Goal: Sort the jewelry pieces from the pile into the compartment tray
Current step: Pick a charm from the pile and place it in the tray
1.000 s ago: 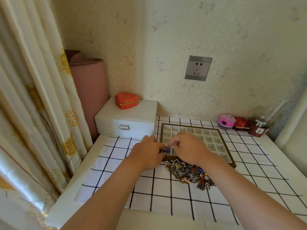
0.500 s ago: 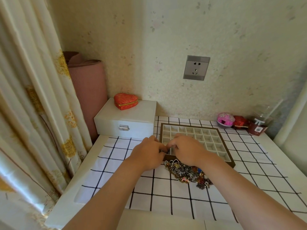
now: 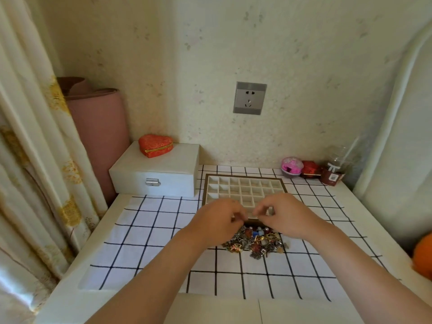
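The compartment tray (image 3: 245,177), brown-rimmed with a grid of small white cells, lies on the checked cloth near the wall. Directly in front of it sits the jewelry pile (image 3: 256,243), a tangle of metal, red and blue pieces. My left hand (image 3: 217,222) and my right hand (image 3: 284,216) hover side by side over the tray's near edge, just above the pile. Both have fingers curled, fingertips pinched and facing each other a short gap apart. They seem to pinch a tiny jewelry piece, which is mostly hidden by the fingers.
A white box (image 3: 154,175) carrying a red heart-shaped case (image 3: 155,146) stands left of the tray, with a pink rolled mat (image 3: 100,136) and a curtain behind. A pink ball (image 3: 292,167), a red item (image 3: 309,170) and a plastic cup (image 3: 334,170) line the back right. An orange object (image 3: 423,256) sits at the right edge.
Both hands stayed at the tray's near edge and drew slightly apart. The blue piece seen between the fingertips a second ago no longer shows there.
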